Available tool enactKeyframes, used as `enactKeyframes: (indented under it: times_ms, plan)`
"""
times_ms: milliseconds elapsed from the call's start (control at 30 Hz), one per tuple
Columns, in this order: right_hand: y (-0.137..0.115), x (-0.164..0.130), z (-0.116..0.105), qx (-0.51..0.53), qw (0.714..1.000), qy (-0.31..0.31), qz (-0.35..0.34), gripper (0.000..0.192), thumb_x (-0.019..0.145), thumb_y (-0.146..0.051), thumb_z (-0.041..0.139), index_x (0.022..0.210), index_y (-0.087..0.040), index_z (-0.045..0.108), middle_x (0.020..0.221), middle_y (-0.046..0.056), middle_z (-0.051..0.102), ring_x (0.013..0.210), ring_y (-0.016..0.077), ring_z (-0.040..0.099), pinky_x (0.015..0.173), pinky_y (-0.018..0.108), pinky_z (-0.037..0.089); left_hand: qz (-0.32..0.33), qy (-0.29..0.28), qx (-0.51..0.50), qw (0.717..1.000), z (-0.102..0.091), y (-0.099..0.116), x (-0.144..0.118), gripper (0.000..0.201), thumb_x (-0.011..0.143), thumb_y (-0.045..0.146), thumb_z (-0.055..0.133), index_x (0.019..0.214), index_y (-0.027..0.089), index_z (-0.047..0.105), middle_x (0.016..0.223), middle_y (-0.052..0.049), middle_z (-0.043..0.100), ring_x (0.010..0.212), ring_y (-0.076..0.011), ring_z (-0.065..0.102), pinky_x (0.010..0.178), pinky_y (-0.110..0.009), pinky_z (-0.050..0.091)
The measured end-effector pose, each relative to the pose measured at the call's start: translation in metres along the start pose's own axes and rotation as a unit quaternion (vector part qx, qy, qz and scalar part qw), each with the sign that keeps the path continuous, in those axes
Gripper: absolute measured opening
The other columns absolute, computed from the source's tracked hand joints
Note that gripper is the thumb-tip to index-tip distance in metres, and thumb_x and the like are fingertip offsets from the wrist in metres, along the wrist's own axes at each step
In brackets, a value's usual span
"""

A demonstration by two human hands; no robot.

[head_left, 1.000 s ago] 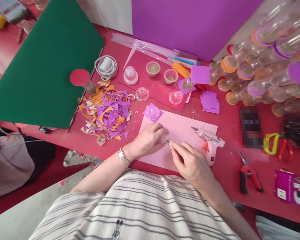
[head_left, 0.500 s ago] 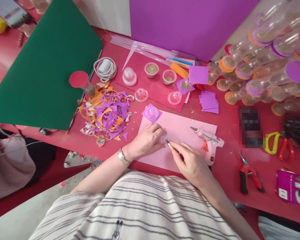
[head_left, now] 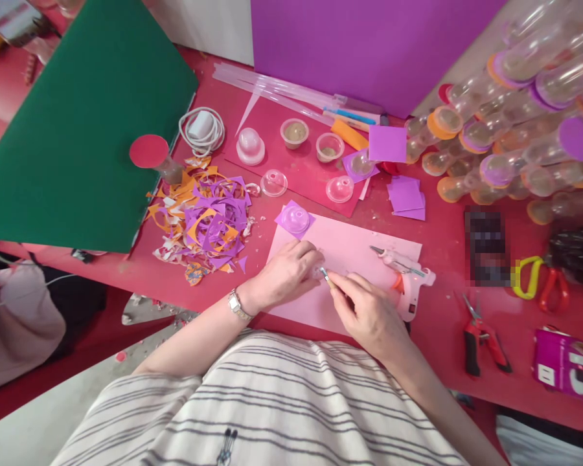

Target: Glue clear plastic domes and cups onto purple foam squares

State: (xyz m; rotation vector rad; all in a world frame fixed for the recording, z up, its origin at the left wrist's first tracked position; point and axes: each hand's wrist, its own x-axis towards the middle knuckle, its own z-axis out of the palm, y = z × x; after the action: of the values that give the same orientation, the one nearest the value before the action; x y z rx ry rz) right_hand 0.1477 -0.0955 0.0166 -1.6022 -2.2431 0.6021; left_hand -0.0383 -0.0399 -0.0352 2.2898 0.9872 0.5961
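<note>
Red tabletop, crowded with paper scraps [head_left: 201, 223]. On a pink sheet [head_left: 359, 249] the left hand [head_left: 286, 272] curls over a small clear dome [head_left: 317, 270], fingers pressed together. The right hand [head_left: 369, 314] pinches a thin blade tool [head_left: 324, 274] — its tip touching the dome. A slip could nick the steadying fingers — the glue gun [head_left: 405, 278] lies near.

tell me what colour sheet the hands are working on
Pale pink sheet, seen in the head view.
</note>
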Motion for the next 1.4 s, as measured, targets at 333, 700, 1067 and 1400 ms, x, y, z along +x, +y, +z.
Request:
enactKeyframes:
  times_ms: [333, 700, 1067, 1400]
  plan:
    - [-0.003, -0.004, 0.0, -0.091, 0.995, 0.017, -0.033, 0.034, 0.098, -0.019, 0.042, 0.117, -0.013, 0.069, 0.081, 0.005, 0.069, 0.065, 0.0147, 0.066, 0.053, 0.024, 0.044, 0.015, 0.012, 0.005, 1.0, 0.001, -0.001, 0.0, 0.024, 0.088, 0.024, 0.064, 0.11, 0.015, 0.061, 0.106, -0.01, 0.063, 0.097, -0.0218, 0.059, 0.089, -0.035, 0.052]
    - [0.003, -0.014, -0.002, 0.027, 0.999, -0.004, 0.029, 0.031, 0.099, -0.022, 0.043, 0.116, -0.016, 0.068, 0.093, 0.01, 0.074, 0.085, 0.0204, 0.071, 0.077, 0.031, 0.056, 0.027, 0.006, 0.003, 1.0, -0.002, 0.0, 0.0, 0.04, 0.083, 0.014, 0.057, 0.122, 0.013, 0.056, 0.107, -0.012, 0.064, 0.1, -0.0232, 0.059, 0.091, -0.037, 0.052]
    - [0.005, -0.008, 0.004, 0.049, 0.999, 0.008, 0.015, 0.03, 0.099, -0.022, 0.042, 0.114, -0.016, 0.067, 0.092, 0.01, 0.074, 0.082, 0.0203, 0.072, 0.071, 0.03, 0.055, 0.001, -0.007, -0.011, 1.0, -0.003, -0.001, 0.0, 0.031, 0.088, 0.031, 0.067, 0.115, 0.017, 0.06, 0.109, -0.01, 0.063, 0.103, -0.0236, 0.059, 0.092, -0.038, 0.052]
    - [-0.001, -0.006, 0.001, 0.024, 0.999, 0.001, 0.036, 0.03, 0.099, -0.023, 0.042, 0.111, -0.018, 0.069, 0.095, 0.01, 0.074, 0.079, 0.0198, 0.071, 0.066, 0.029, 0.055, -0.004, -0.008, -0.013, 1.0, -0.002, 0.0, 0.0, 0.028, 0.089, 0.026, 0.065, 0.114, 0.017, 0.061, 0.108, -0.01, 0.064, 0.103, -0.0229, 0.06, 0.092, -0.037, 0.052]
